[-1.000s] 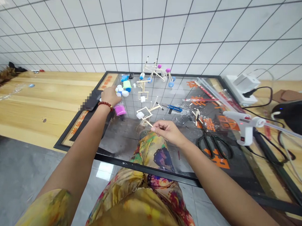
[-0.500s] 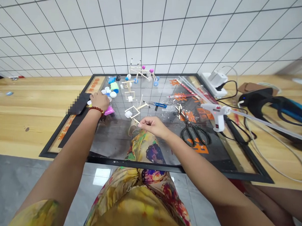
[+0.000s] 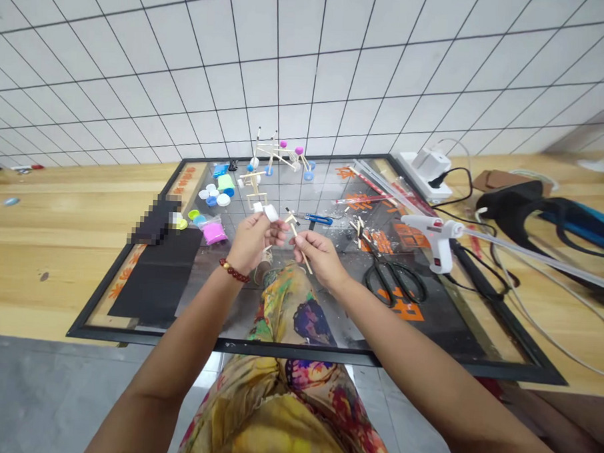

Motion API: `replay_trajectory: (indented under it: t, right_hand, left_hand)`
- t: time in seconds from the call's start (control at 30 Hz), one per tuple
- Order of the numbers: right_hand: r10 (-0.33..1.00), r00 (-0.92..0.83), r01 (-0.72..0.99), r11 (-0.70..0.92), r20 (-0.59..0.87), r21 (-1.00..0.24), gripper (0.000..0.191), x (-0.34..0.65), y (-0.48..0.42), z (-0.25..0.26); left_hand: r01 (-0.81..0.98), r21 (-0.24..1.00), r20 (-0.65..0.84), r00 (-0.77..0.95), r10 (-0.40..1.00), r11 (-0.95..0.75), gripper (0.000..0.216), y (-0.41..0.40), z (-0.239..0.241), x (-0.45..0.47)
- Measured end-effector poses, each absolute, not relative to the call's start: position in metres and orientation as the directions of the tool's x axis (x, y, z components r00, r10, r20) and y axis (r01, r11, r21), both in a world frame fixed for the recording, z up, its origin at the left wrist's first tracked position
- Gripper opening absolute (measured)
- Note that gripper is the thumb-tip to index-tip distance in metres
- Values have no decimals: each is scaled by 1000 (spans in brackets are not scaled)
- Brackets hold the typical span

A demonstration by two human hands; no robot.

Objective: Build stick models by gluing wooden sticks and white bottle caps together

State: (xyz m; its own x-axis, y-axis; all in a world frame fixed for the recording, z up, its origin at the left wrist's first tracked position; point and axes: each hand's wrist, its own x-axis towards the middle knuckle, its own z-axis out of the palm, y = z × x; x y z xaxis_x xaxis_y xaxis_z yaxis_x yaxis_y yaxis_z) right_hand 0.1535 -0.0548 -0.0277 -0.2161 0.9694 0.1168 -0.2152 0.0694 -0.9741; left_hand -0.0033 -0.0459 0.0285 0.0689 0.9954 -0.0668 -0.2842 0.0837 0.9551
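My left hand (image 3: 255, 239), with a beaded bracelet at its wrist, is closed around a stick piece with a white cap (image 3: 271, 213) showing above its fingers. Opposite it, my right hand (image 3: 321, 257) pinches a thin wooden stick (image 3: 306, 260) between thumb and fingers. Crossed sticks with dark tips (image 3: 291, 218) stand between the two hands; the fingers hide how they join. Just behind lies a blue-handled cutter (image 3: 319, 219). Farther back stands a matchstick figure (image 3: 273, 148) with pink balls and blue bases, beside another stick figure (image 3: 254, 181).
Small colored tubs (image 3: 223, 200) and a pink clay packet (image 3: 214, 232) lie left. Black scissors (image 3: 397, 281), short sticks (image 3: 364, 229) and a white glue gun (image 3: 434, 235) lie right, near a power strip (image 3: 424, 175) and cables. A black sheet (image 3: 152, 287) covers the left front.
My left hand has come from the tubs to the middle and taken up the capped stick piece from the table. My right hand has shifted slightly right, still pinching its stick.
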Motion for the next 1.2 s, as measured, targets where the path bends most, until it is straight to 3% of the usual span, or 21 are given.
replay_trajectory:
  t: [0.13,0.23,0.37,0.47,0.53,0.6,0.7,0.8,0.97,1.1,1.2]
  right_hand:
    - [972,67,-227,235,226,-945,37,159,-53,-31]
    - [962,129,-237,267,242,-934,34,161,-54,-30]
    - [957,193,-238,259,216,-936,37,164,-52,-25]
    - [956,200,-163,247,213,-955,38,170,-46,-21]
    - [962,156,-93,242,226,-966,39,174,-43,-22]
    - [963,109,-22,251,247,-968,38,177,-41,-23]
    - [961,78,61,260,264,-964,39,177,-40,-28]
    - [963,92,58,249,254,-967,40,176,-38,-31]
    - [939,249,-48,258,239,-965,42,177,-30,-32]
    - [923,315,-110,268,222,-957,40,179,-27,-32]
    - [925,304,-83,265,228,-961,41,178,-27,-33]
  left_hand:
    - [-328,924,-153,153,976,197,34,-65,14,7]
    - [-317,930,-121,218,969,187,33,-88,8,18]
    - [-119,982,-76,449,890,144,32,-113,5,33]
    - [143,990,-51,461,886,-18,32,-115,5,33]
    - [419,855,93,457,885,-306,29,-112,5,28]
    - [624,576,198,521,830,-528,26,-108,5,23]
    - [728,308,155,597,787,-612,26,-104,3,18]
    - [756,267,137,584,800,-598,35,-100,4,12]
    - [883,290,407,236,883,-370,40,-84,16,-8]
    - [937,310,267,77,961,-161,95,-68,20,-23]
    - [937,338,159,36,987,-89,96,-62,16,-28]
